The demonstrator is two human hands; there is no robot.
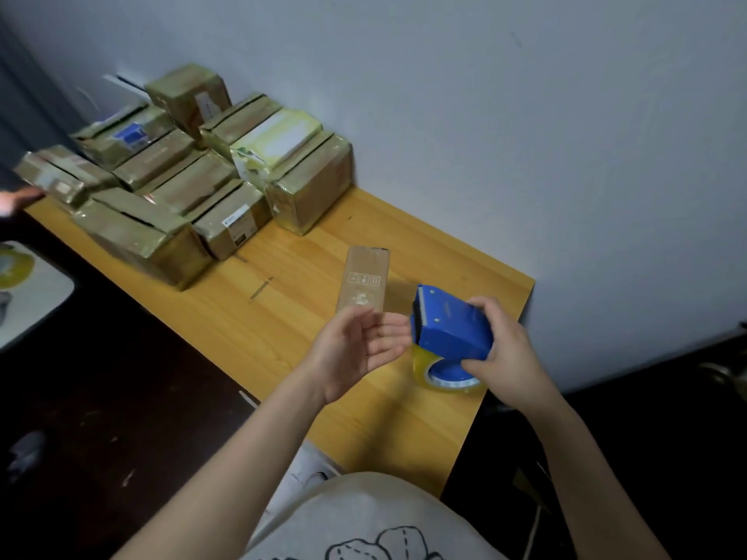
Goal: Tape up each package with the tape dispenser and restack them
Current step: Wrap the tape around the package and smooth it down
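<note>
Right hand [501,349] curls round the back of the tape dispenser [448,321] — left hand [355,349] (palm up) spread loose beside it.

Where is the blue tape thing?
In the head view, the blue tape dispenser is held by the right hand over the table's right end, beside the left hand and the small brown box.

Light grey soft-fabric top [364,515] at bottom edge: smooth, rounded folds. Black line-drawn print [384,547] on front: lumpy rounded outlines with dashed strokes inside, cut off by frame edge. Paler grey creased cloth [307,470] just above top, small dark mark on it. Left forearm [242,458], right forearm [586,450] bare along whole visible length. Left hand [355,349], right hand [505,353] ungloved.
</note>
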